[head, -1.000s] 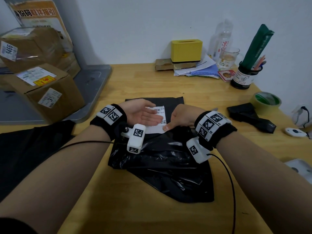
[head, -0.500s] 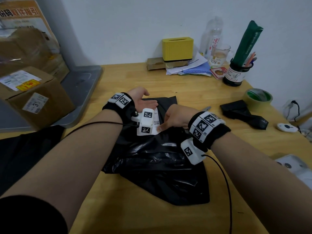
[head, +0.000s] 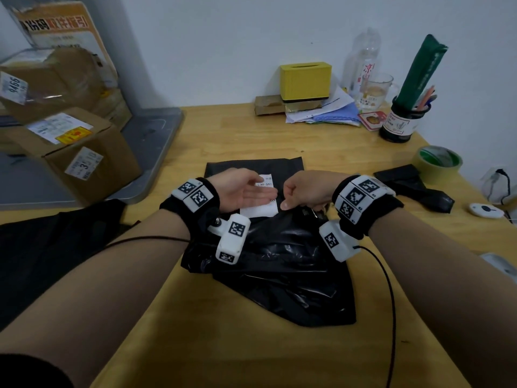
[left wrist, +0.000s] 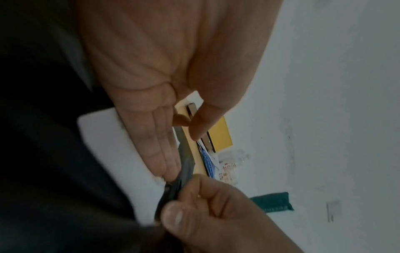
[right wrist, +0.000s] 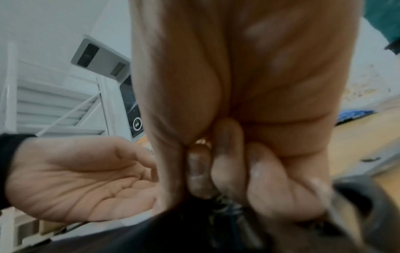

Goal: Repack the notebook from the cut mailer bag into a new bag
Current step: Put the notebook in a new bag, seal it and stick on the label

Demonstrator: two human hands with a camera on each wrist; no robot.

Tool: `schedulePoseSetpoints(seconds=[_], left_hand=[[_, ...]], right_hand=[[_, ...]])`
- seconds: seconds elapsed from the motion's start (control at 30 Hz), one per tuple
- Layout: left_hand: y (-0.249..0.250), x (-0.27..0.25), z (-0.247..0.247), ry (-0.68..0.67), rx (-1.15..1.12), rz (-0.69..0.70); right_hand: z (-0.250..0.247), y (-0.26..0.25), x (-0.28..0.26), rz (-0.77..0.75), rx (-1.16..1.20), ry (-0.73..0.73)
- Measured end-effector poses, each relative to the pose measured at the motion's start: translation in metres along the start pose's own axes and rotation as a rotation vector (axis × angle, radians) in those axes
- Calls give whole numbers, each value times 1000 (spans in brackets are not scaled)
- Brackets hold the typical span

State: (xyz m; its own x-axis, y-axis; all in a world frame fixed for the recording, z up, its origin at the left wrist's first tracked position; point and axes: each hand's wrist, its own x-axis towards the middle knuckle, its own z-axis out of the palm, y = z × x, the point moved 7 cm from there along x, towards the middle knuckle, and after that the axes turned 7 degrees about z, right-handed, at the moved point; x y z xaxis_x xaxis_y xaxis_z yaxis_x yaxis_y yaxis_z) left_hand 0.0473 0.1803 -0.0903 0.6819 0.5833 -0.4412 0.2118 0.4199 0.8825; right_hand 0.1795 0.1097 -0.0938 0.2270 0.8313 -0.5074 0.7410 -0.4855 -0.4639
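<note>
two hands work at the mouth of a black mailer bag

a person's hands meet over a black mailer bag (head: 268, 264) that lies crumpled in the middle of a wooden table (head: 251, 135). the left hand (head: 240, 191) is held palm up with its fingers (left wrist: 160, 150) straight and together, lying across a white shipping label (head: 258, 210) stuck to the flat part of the bag. the right hand (head: 305, 190), just beside it, has its fingers (right wrist: 229, 154) curled tight and its thumb pressed against them, clamped on a fold of the black plastic at the bag's edge; the left wrist view shows the film pinched between that thumb and forefinger. the notebook itself cannot be seen in any view, and whether it sits inside the black bag cannot be told.

both wrists carry black bands with white marker blocks. at the left of the table stand brown cardboard boxes (head: 75, 152) with labels, on a grey tray (head: 156, 135). along the far wall are a yellow box (head: 306, 79), loose papers (head: 321, 110), a clear bottle (head: 363, 57), a glass mug (head: 376, 91) and a dark pen pot (head: 400, 124) holding a green roll. to the right lie a roll of green tape (head: 437, 163) and another folded black bag (head: 414, 186), well apart from the hands.
</note>
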Motion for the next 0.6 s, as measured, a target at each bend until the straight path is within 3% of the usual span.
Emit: schedulePoseSetpoints(seconds=[0.33,0.6], left_hand=[[-23,-22,11,-56,39,-29],[-31,-35,20,-140,132,-172]], right_hand=[[3,2,0,1,-62,-21],[4,1,-1,29,-19,-23]])
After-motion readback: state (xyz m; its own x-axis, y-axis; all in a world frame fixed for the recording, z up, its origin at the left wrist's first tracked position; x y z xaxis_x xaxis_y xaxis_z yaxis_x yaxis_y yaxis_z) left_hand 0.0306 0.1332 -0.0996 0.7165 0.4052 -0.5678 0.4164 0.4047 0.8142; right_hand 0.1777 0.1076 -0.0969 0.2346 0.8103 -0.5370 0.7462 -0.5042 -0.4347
